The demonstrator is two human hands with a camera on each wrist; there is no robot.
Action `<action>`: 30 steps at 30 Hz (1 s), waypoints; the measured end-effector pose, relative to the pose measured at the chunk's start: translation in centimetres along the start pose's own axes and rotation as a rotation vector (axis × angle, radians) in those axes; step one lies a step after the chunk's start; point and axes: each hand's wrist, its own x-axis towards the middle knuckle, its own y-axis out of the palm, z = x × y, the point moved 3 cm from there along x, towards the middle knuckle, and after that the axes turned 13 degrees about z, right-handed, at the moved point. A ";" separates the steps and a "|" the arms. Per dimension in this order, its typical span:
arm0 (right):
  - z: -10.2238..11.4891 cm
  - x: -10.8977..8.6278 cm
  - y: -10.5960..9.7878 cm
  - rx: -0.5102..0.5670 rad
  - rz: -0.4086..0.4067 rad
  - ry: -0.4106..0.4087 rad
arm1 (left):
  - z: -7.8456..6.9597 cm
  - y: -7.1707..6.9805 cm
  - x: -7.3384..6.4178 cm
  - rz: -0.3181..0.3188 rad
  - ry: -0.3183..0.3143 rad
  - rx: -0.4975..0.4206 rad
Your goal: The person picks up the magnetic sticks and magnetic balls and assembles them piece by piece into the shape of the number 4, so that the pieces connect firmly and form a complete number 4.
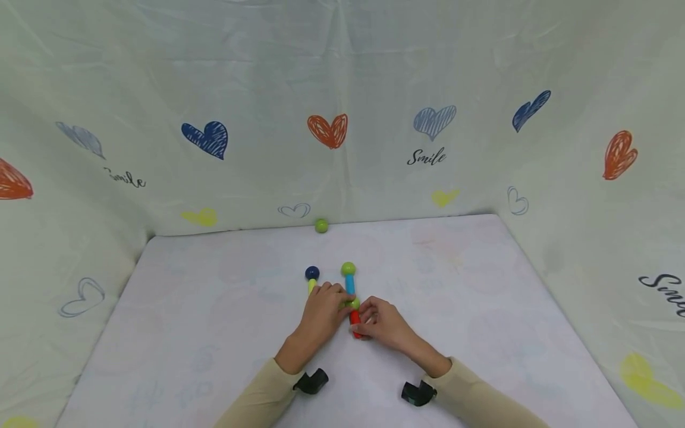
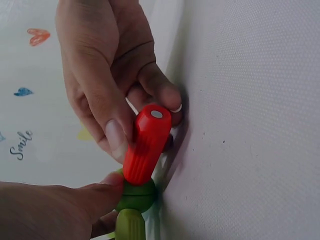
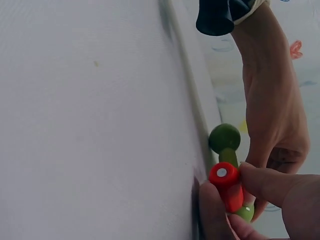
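Note:
My right hand (image 1: 387, 326) pinches a red magnetic rod (image 2: 147, 145) between thumb and fingers; a silver disc shows in its free end. The rod's other end meets a green ball (image 1: 354, 304), which my left hand (image 1: 323, 310) holds by thumb and fingers. From this ball a blue rod (image 1: 349, 284) runs away to another green ball (image 1: 348, 268). A yellow-green rod (image 2: 131, 226) also meets the held ball in the left wrist view. Beyond my left hand, a dark blue ball (image 1: 312, 273) tops a yellow rod (image 1: 312, 286), partly hidden by that hand.
A loose green ball (image 1: 321, 226) lies at the far edge of the white table (image 1: 214, 333). Behind and at both sides hangs a pale sheet (image 1: 374, 71) printed with hearts. Black wrist mounts (image 1: 311, 381) sit at both cuffs.

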 end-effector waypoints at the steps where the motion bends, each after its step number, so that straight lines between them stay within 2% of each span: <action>1: 0.1 0.0 -0.1 -0.006 0.008 0.003 | 0.0 0.0 0.0 0.000 -0.003 -0.003; 7: 0.3 0.7 -2.0 -0.072 0.008 0.024 | 0.3 0.3 0.1 0.007 -0.004 -0.016; 15: 1.6 3.8 -6.2 -0.162 -0.093 0.052 | 0.3 0.3 0.1 0.014 0.000 -0.041; 22: 4.0 8.1 -7.7 -0.220 -0.121 0.018 | 0.7 0.1 -0.3 0.028 -0.019 -0.041; 30: 5.9 13.5 -7.4 -0.311 -0.093 0.045 | 0.0 0.0 -0.1 0.047 -0.028 -0.024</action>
